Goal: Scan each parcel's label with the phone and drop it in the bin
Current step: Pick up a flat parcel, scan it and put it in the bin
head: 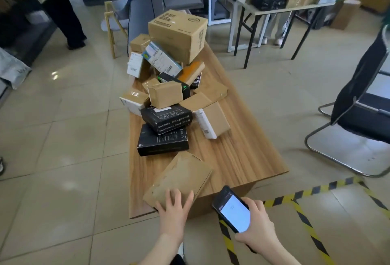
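Observation:
A flat brown cardboard parcel [181, 178] lies at the near end of the wooden table [242, 159], tilted over the edge. My left hand [174, 207] rests on its near end with fingers spread; I cannot see whether the thumb hooks under it. No label shows on its upper face. My right hand [256, 224] holds a black phone [233, 210] with a lit white screen, just right of the parcel and off the table's near corner. No bin is in view.
A heap of parcels [168, 87] fills the table's far half: brown boxes, two black boxes [164, 129], one large carton [179, 32] on top. Yellow-black floor tape [306, 193] marks the right floor. A black chair [363, 104] stands right; a person [54, 1] stands far left.

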